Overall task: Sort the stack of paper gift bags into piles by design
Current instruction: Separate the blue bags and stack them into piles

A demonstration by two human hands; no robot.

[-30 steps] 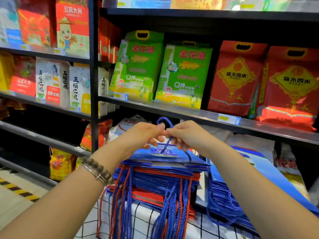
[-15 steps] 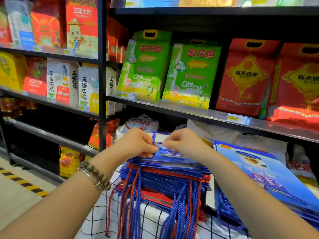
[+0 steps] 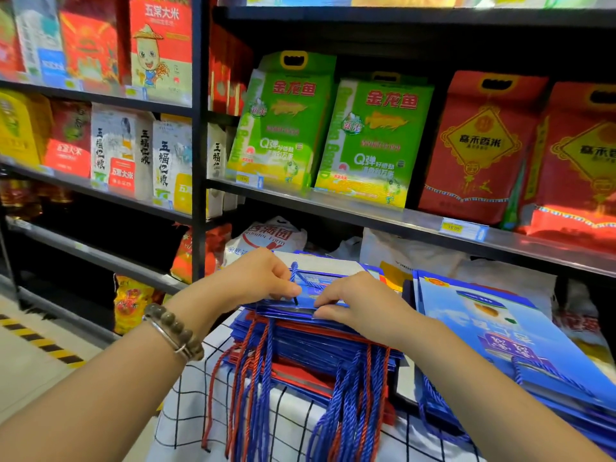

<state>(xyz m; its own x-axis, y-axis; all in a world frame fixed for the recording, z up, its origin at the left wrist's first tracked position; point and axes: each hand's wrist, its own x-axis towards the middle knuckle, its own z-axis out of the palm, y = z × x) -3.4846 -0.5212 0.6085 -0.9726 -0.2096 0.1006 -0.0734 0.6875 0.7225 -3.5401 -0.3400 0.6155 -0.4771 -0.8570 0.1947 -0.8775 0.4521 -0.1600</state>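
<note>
- Top bag [image 3: 328,265], centre frame: flat beneath both hands.
- Left hand [image 3: 263,282]: pinched its cord [image 3: 294,274].
- Right hand [image 3: 355,303]: pinched its near edge; blue pile [image 3: 493,315] lay just right.

The right pile of flat blue paper gift bags [image 3: 493,331] runs off the right edge. Lower bags in the near red-and-blue stack [image 3: 313,343] show only edges.

On the tabletop [image 3: 186,400] sits a stack of paper gift bags [image 3: 316,338], cord handles [image 3: 350,408] hanging over the near edge, with a second pile [image 3: 493,325] just to its right. The left hand [image 3: 256,278] and right hand [image 3: 360,303] pinch the top bag [image 3: 330,276] side by side. Behind stands a shelf [image 3: 366,217] carrying rice packs [image 3: 373,141].
</note>
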